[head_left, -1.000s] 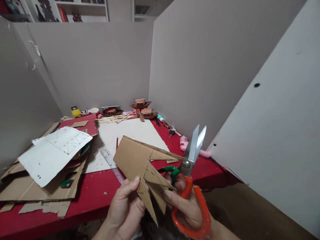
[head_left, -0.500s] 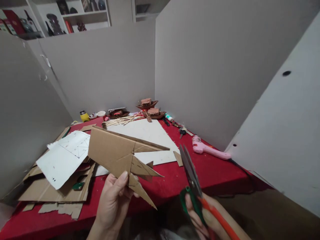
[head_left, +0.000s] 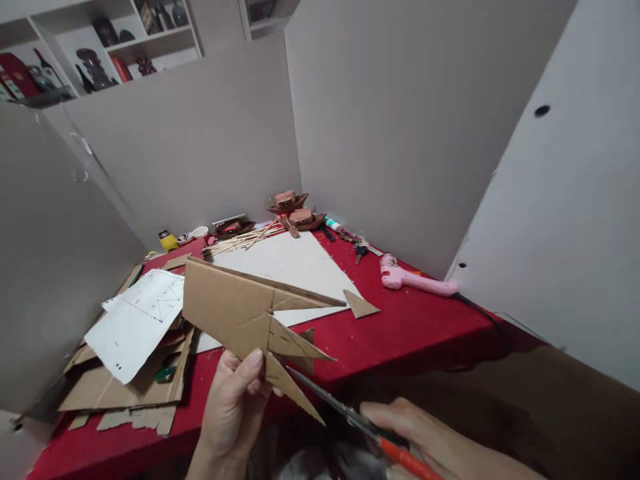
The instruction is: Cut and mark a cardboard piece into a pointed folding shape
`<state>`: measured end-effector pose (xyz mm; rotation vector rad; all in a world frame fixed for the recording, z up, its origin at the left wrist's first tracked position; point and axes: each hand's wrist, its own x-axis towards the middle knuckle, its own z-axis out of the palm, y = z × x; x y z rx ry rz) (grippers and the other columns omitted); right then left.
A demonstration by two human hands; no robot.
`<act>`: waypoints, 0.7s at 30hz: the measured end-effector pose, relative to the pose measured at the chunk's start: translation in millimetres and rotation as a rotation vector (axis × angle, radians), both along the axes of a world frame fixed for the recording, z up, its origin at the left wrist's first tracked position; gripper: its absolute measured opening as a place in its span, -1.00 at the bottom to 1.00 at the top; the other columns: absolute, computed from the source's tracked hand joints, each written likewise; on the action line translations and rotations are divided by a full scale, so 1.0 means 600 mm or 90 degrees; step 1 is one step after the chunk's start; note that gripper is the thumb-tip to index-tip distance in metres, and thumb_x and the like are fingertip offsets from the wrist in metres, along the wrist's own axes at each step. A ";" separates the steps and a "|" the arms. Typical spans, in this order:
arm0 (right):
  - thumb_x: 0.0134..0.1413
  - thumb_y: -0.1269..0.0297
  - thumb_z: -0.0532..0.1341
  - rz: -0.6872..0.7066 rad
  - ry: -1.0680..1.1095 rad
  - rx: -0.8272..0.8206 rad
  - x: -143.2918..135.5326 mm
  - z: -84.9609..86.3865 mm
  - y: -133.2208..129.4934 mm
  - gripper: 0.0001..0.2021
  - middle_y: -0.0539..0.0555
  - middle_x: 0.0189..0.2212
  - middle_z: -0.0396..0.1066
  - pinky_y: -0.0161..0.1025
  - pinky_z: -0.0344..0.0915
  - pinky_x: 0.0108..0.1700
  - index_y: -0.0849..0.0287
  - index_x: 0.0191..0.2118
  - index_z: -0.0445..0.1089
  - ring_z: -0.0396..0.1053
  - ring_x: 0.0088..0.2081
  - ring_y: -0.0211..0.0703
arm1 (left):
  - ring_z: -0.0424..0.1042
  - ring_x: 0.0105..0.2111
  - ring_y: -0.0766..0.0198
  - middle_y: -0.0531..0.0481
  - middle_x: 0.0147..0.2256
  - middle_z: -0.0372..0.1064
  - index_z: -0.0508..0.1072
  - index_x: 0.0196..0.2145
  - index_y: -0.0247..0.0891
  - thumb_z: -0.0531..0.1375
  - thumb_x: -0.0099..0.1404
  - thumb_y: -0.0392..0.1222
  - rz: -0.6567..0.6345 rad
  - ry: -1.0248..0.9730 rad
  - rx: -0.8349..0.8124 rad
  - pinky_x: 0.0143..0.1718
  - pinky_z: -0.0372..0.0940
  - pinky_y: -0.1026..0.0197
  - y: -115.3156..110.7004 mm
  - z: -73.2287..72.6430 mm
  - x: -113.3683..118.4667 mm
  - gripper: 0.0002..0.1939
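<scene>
Left hand pinches cardboard; right hand grips scissors, cardboard's four o'clock. Seemingly trimming; next snip would need steady cardboard.

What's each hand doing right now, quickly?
Left hand: closed, holding the cut cardboard piece.
Right hand: closed, holding the scissors by their handles.

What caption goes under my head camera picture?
Left hand holds spiky brown cardboard; right hand holds orange-handled metal scissors.
</scene>
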<state>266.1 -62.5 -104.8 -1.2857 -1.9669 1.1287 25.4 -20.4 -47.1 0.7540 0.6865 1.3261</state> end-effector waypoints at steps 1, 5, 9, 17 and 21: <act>-0.01 0.12 0.29 0.011 0.014 0.014 -0.001 -0.002 0.001 -0.82 0.00 -0.47 0.41 -0.32 0.34 -0.36 0.11 -0.34 0.48 0.37 -0.43 -0.15 | 0.41 -0.60 0.42 0.10 -0.59 0.41 0.57 -0.38 -0.31 0.47 0.03 -0.20 -0.007 0.007 0.002 -0.58 0.34 0.44 -0.001 0.000 0.002 -0.78; -0.02 0.05 0.31 0.029 0.089 0.065 0.002 -0.028 0.001 -0.77 -0.01 -0.52 0.34 -0.31 0.28 -0.43 0.12 -0.40 0.44 0.29 -0.49 -0.18 | 0.33 -0.66 0.45 0.17 -0.69 0.26 0.58 -0.42 -0.29 0.47 0.02 -0.20 -0.006 0.021 0.014 -0.59 0.36 0.44 -0.003 0.003 0.010 -0.81; -0.03 0.04 0.32 0.017 0.116 0.088 0.004 -0.035 0.002 -0.76 -0.03 -0.56 0.29 -0.32 0.23 -0.44 0.11 -0.42 0.42 0.25 -0.49 -0.18 | 0.37 -0.63 0.45 0.14 -0.64 0.35 0.60 -0.40 -0.28 0.46 0.03 -0.18 -0.018 0.036 0.028 -0.57 0.36 0.45 0.000 0.004 0.016 -0.82; 0.04 0.17 0.28 0.005 0.046 0.072 -0.007 -0.001 0.003 -0.74 -0.12 -0.62 0.11 -0.38 0.05 -0.55 0.13 -0.53 0.27 0.05 -0.56 -0.30 | 0.46 -0.52 0.38 -0.02 -0.42 0.56 0.62 -0.36 -0.30 0.45 0.06 -0.16 0.019 0.099 0.035 -0.51 0.39 0.42 0.001 -0.003 0.013 -0.79; 0.04 0.20 0.28 0.002 0.027 0.094 -0.007 0.002 0.006 -0.69 -0.14 -0.65 0.04 -0.36 -0.05 -0.57 0.13 -0.56 0.15 -0.05 -0.58 -0.33 | 0.47 -0.51 0.37 -0.03 -0.43 0.56 0.62 -0.37 -0.30 0.46 0.03 -0.14 0.043 0.134 0.033 -0.53 0.39 0.43 0.001 -0.004 0.011 -0.77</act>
